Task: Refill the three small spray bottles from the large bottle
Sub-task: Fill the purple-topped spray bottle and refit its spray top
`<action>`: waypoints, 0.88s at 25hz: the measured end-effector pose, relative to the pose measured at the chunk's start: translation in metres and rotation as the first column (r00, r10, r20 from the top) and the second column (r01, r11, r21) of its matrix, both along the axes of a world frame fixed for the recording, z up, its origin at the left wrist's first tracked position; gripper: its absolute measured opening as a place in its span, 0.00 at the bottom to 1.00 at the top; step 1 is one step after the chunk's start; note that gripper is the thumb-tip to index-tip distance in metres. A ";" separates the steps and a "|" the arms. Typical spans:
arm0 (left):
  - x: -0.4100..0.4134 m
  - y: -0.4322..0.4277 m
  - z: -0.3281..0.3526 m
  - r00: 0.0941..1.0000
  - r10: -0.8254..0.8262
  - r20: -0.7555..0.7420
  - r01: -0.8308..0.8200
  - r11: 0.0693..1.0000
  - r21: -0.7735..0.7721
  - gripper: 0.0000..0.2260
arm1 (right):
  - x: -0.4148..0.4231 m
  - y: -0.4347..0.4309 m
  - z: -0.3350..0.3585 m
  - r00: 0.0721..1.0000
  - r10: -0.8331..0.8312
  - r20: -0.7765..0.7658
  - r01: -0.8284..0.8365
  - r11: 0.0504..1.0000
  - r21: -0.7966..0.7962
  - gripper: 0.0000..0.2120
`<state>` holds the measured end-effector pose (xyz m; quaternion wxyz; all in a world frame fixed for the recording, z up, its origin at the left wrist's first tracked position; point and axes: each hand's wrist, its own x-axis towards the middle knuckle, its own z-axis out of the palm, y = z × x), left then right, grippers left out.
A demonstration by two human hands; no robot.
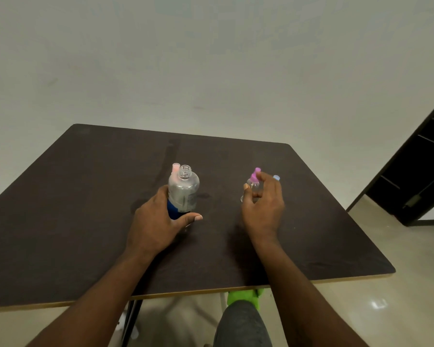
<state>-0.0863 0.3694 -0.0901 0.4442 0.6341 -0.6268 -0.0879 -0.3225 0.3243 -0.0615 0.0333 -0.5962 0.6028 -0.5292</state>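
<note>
The large clear plastic bottle with a blue label (183,190), uncapped and upright, is gripped low on its body by the left hand (158,221) on the dark worktop (85,196). The small clear spray bottle with a purple nozzle (254,182), upright, is pinched by the right hand (263,204); its long axis is vertical. A pink-topped bottle (176,167) is glimpsed beyond the left hand, a blue cap (276,177) beyond the right (bodies hidden). The purple nozzle is judged still fitted, with the right hand nearer.

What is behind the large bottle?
A pink spray top pokes out just behind the large bottle, held by the left hand. The small bottle's body is covered, so its fill level cannot be seen.
</note>
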 end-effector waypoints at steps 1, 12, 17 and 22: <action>0.001 -0.001 0.000 1.000 -0.011 -0.001 0.011 1.000 0.005 0.46 | 0.000 -0.007 0.007 0.999 -0.019 -0.025 0.019 1.000 0.011 0.22; 0.000 0.005 0.003 0.995 0.046 0.089 -0.050 0.998 0.046 0.47 | 0.016 -0.023 0.024 0.992 0.057 0.112 -0.074 0.986 0.153 0.10; -0.009 0.035 0.005 0.988 0.153 0.008 -0.149 0.971 -0.188 0.28 | 0.019 -0.002 0.013 0.887 0.339 0.313 -0.383 0.920 0.089 0.10; -0.039 0.046 0.003 0.939 -0.223 0.263 0.240 0.970 -0.032 0.19 | 0.017 0.014 -0.006 0.669 0.468 0.578 -0.510 0.854 -0.100 0.10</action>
